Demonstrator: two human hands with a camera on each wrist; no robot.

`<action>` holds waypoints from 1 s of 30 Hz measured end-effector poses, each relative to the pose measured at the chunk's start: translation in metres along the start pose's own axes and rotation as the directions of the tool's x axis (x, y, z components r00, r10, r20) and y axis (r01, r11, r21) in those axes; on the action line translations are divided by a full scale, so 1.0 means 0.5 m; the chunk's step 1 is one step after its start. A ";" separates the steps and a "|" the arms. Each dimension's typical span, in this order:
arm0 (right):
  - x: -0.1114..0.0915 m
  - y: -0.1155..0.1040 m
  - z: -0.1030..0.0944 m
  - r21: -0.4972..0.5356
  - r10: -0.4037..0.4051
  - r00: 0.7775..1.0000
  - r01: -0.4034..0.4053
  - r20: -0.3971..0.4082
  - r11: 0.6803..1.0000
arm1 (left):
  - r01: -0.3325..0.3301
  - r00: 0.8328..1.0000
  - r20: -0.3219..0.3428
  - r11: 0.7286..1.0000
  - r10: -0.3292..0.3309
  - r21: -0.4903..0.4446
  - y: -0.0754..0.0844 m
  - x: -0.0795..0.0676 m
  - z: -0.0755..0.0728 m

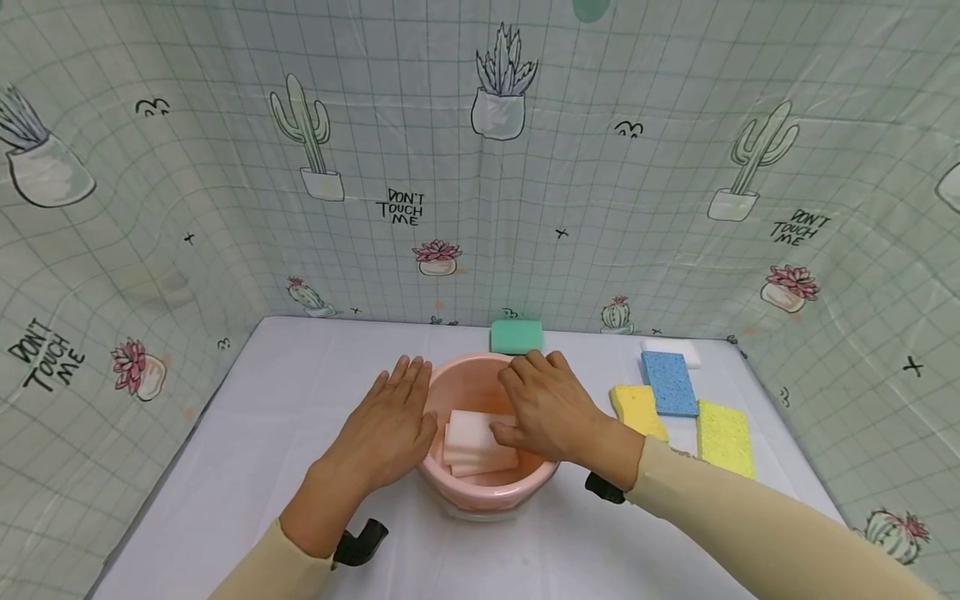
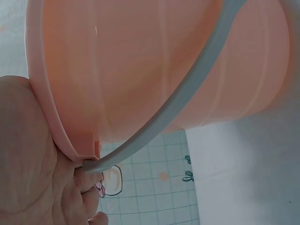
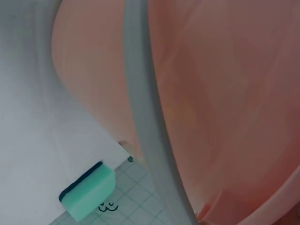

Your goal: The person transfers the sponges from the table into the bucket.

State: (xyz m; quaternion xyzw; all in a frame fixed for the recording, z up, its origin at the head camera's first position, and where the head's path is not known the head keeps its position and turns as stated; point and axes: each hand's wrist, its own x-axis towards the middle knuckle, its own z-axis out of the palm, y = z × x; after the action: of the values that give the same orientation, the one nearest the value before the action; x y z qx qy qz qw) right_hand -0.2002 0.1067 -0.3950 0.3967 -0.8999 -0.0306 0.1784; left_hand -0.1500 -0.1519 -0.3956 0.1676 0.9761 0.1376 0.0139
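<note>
A pink bucket (image 1: 487, 498) with a grey handle (image 2: 183, 96) stands in the middle of the white table. Inside it lie pale pink sponge-like blocks (image 1: 480, 442), one over another. Along the bucket's left rim rests my left hand (image 1: 386, 425), fingers straight and pointing away, thumb by the rim. The left wrist view has its fingers beside the handle's joint. My right hand (image 1: 551, 408) is over the right rim, fingers bent and thumb reaching inside above the blocks. Its fingertips are hidden in the head view, and whether they hold anything does not show.
A green sponge (image 1: 516, 337) with a dark layer lies behind the bucket. On the right are a yellow sponge (image 1: 639, 408), a blue sponge (image 1: 670, 383), a yellow-green sponge (image 1: 725, 437) and a white block (image 1: 684, 350). A patterned curtain (image 1: 480, 183) surrounds the table.
</note>
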 end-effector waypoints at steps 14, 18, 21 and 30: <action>-0.018 0.006 -0.008 0.032 0.098 0.994 -0.097 -0.040 0.995 | -0.006 1.000 -0.020 1.000 0.006 -0.023 -0.002 -0.005 0.002; -0.024 0.015 -0.008 0.035 0.103 0.992 -0.101 -0.067 0.994 | -0.008 1.000 -0.026 1.000 0.008 -0.024 -0.002 -0.004 0.001; -0.029 0.025 -0.009 0.019 0.081 0.990 -0.079 -0.116 0.997 | -0.008 1.000 -0.028 1.000 0.008 -0.024 -0.002 -0.003 0.001; -0.062 0.134 -0.023 -0.135 -0.034 0.969 0.001 -0.245 0.991 | -0.013 0.999 -0.031 1.000 0.012 -0.020 0.000 -0.002 0.001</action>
State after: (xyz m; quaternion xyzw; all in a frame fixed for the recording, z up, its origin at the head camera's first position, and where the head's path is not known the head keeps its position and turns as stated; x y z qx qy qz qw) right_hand -0.2241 0.1761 -0.3805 0.3927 -0.8631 -0.0427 0.3148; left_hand -0.1490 -0.1520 -0.3960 0.1714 0.9737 0.1501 -0.0005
